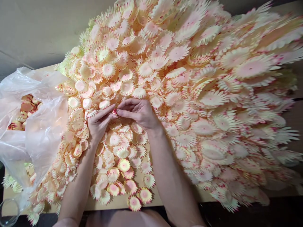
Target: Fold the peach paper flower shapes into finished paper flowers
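Note:
Both of my hands meet over the heap of cream flower-shaped pieces (123, 153) with pink edges and centres. Between the fingertips is a small red and white piece (115, 111). My left hand (99, 121) holds its left side with thumb and fingers. From the right, my right hand (139, 113) pinches the same piece between thumb and forefinger. Much of the small piece is hidden by the fingertips.
A clear plastic bag (47, 116) with reddish pieces (28, 107) in it lies at the left. Larger flower pieces (253, 67) pile up across the right. A clear round rim (9, 211) shows at the bottom left, by the table's (92, 203) front edge.

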`<state>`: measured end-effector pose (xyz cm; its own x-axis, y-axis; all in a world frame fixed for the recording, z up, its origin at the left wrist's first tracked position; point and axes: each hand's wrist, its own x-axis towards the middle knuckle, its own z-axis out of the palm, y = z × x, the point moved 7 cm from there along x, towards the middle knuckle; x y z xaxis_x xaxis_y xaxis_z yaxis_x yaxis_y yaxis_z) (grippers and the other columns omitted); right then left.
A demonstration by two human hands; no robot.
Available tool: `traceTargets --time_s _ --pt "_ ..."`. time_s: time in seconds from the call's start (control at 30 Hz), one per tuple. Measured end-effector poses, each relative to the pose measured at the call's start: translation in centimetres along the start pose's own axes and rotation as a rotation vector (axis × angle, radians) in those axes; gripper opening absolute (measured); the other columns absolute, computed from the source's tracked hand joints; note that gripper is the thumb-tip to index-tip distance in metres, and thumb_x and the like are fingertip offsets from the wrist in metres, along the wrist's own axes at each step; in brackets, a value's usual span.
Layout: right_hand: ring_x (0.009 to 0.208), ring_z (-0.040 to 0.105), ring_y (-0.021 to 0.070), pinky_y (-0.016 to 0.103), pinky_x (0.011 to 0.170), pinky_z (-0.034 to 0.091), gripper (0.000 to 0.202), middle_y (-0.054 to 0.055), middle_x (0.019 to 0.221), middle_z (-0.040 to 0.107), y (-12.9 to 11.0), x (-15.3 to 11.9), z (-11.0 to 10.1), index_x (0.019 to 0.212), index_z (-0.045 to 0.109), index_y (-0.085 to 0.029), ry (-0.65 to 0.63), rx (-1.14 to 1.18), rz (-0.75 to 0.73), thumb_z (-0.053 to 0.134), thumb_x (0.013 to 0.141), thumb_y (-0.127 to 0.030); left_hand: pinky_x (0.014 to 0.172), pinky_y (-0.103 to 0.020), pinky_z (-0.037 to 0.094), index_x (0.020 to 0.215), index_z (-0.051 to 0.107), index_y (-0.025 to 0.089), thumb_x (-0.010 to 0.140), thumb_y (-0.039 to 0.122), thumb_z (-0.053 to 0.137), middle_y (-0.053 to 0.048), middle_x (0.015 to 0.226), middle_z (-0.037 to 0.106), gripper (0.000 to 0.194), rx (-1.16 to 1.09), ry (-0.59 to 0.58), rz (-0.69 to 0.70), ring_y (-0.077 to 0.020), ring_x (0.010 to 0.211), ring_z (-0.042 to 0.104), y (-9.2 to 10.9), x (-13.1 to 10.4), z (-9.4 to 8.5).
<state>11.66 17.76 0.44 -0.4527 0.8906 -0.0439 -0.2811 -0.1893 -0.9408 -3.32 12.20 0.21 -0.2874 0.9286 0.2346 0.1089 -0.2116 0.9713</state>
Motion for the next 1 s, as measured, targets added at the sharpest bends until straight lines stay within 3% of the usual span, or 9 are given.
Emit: traceTargets --time_s 1.0 --pt "0.071 0.074 0.0173 0.034 0.076 0.064 0.027 0.002 0.078 0.078 -0.09 -0.08 -0.15 0.081 0.075 -0.02 0.008 -0.064 -0.025 0.089 0.063 -0.035 0.079 -0.026 0.06 0.103 0.08 0.022 0.071 0.037 0.084 -0.008 0.098 0.079 0.036 -0.014 0.008 -0.026 -0.017 0.083 0.074 -0.21 0.06 0.0"
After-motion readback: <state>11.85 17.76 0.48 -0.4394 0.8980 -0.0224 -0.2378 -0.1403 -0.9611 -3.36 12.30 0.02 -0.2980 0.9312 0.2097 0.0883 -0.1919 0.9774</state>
